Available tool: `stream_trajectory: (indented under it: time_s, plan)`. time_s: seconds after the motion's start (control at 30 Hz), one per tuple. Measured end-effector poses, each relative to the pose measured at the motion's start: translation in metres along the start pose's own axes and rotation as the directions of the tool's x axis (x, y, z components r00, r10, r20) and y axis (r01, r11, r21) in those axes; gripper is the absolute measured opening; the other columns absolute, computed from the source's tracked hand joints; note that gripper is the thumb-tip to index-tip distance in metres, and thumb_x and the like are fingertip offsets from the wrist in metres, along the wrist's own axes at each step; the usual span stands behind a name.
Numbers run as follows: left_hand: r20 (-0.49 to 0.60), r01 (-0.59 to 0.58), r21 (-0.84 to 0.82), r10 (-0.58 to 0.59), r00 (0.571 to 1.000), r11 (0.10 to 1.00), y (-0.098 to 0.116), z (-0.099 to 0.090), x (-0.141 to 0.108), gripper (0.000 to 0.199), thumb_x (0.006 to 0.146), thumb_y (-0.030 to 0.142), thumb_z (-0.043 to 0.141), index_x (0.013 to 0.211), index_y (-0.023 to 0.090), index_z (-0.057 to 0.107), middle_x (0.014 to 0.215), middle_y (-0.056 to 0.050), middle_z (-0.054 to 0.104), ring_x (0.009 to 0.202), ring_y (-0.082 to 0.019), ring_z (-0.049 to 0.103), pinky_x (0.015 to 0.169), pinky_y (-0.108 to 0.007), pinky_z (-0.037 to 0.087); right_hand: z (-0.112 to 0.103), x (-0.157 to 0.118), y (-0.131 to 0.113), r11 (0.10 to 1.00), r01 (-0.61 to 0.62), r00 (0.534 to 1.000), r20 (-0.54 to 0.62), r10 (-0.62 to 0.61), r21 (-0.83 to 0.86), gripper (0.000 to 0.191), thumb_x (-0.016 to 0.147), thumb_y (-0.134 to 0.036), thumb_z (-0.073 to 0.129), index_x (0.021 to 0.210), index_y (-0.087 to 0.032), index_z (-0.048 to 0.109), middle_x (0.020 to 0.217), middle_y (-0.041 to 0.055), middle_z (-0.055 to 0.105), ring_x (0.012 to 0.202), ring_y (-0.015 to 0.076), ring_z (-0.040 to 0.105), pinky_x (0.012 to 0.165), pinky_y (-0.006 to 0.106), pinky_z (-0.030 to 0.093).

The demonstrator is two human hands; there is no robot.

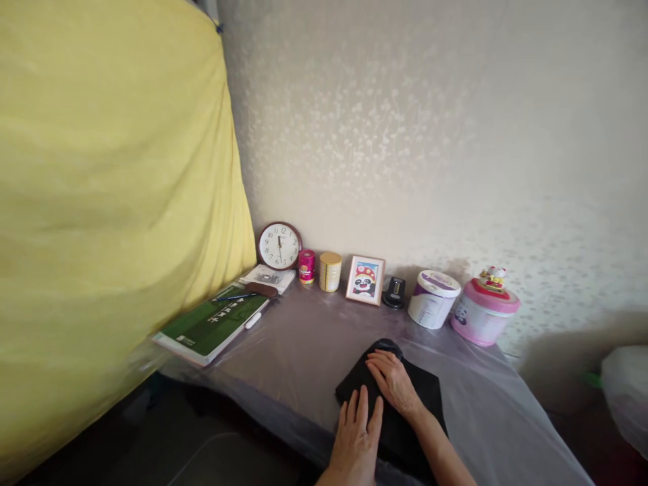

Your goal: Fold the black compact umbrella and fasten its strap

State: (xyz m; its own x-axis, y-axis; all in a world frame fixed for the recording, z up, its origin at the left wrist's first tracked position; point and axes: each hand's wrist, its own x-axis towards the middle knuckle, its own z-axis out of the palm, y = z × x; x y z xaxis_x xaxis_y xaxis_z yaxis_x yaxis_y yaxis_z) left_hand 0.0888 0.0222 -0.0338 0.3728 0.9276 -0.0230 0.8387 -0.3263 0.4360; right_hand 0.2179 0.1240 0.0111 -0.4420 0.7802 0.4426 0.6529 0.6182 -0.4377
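A black folded cloth (424, 386), perhaps a garment, lies on the table near its front edge, with a bunched part at its far end. My left hand (358, 432) rests on the cloth's near left side, fingers spread and stretched out. Farther up, my right hand (393, 381) lies flat across the cloth, its fingers extended toward the left by the bunched part. Neither hand grips anything that I can see. Both forearms hide some of the cloth's near end.
Along the wall stand a round clock (280, 246), a pink can (306, 266), a yellow-lidded can (330, 272), a framed panda picture (365, 279), a small black stand (394, 293), a white tub (434, 300) and a pink container (484, 316). A green book (212, 327) lies left, beside a yellow curtain (126, 169).
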Motion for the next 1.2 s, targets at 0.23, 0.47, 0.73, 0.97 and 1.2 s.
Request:
stream_trajectory:
  time_s: [0.23, 0.47, 0.73, 0.97, 1.2]
  plan:
    - [0.038, 0.044, -0.027, -0.043, 0.998, 0.999, 0.001, -0.002, 0.003, 0.102, 0.06, 0.011, 0.062, 0.138, 0.029, -0.002, 0.146, -0.01, -0.007, 0.131, -0.037, 0.006, 0.104, -0.051, 0.02, 0.002, 0.031, 0.053, 0.98, -0.09, 0.996, -0.001, 0.091, -0.179, 0.033, 0.086, -0.029, 0.035, 0.096, -0.019, 0.065, 0.106, 0.0068, 0.065, 0.106, 0.0207, 0.053, 0.094, 0.038, 0.036]
    - [0.057, 0.097, 0.02, -0.098, 0.994, 0.995, 0.012, -0.016, -0.006, 0.121, 0.042, 0.001, 0.065, 0.137, 0.026, -0.003, 0.145, -0.012, -0.007, 0.131, -0.036, 0.009, 0.104, -0.048, 0.021, -0.017, 0.024, 0.028, 0.953, -0.208, 0.972, -0.156, 0.176, -0.222, 0.034, 0.087, -0.032, 0.034, 0.098, -0.017, 0.063, 0.105, 0.0103, 0.063, 0.103, 0.0223, 0.054, 0.093, 0.038, 0.037]
    - [0.055, 0.097, 0.045, -0.099, 0.994, 0.994, 0.018, -0.022, -0.008, 0.117, 0.039, -0.003, 0.056, 0.138, 0.024, 0.002, 0.146, -0.011, -0.005, 0.131, -0.036, 0.011, 0.103, -0.047, 0.024, -0.005, 0.01, 0.017, 0.964, -0.18, 0.98, -0.123, 0.158, -0.194, 0.031, 0.086, -0.029, 0.037, 0.098, -0.02, 0.064, 0.113, 0.0085, 0.061, 0.113, 0.0235, 0.048, 0.097, 0.043, 0.032]
    - [0.078, 0.113, -0.005, -0.113, 0.991, 0.994, 0.022, -0.035, -0.014, 0.112, 0.042, -0.004, 0.052, 0.138, 0.023, 0.001, 0.146, -0.012, -0.006, 0.132, -0.033, 0.01, 0.104, -0.043, 0.024, -0.044, -0.031, 0.053, 0.84, -0.486, 0.828, -0.437, 0.352, -0.243, 0.035, 0.081, -0.038, 0.037, 0.101, -0.015, 0.057, 0.098, 0.0136, 0.062, 0.093, 0.0252, 0.058, 0.086, 0.04, 0.042]
    - [0.062, 0.113, -0.023, -0.112, 0.992, 0.993, 0.023, -0.037, -0.017, 0.108, 0.046, -0.008, 0.047, 0.138, 0.025, 0.0, 0.146, -0.01, -0.007, 0.132, -0.032, 0.009, 0.104, -0.042, 0.023, -0.058, -0.091, 0.031, 0.72, -0.691, 0.695, -0.337, 0.635, -0.068, 0.044, 0.074, -0.051, 0.043, 0.098, -0.017, 0.057, 0.076, 0.0074, 0.064, 0.069, 0.0225, 0.061, 0.067, 0.034, 0.045]
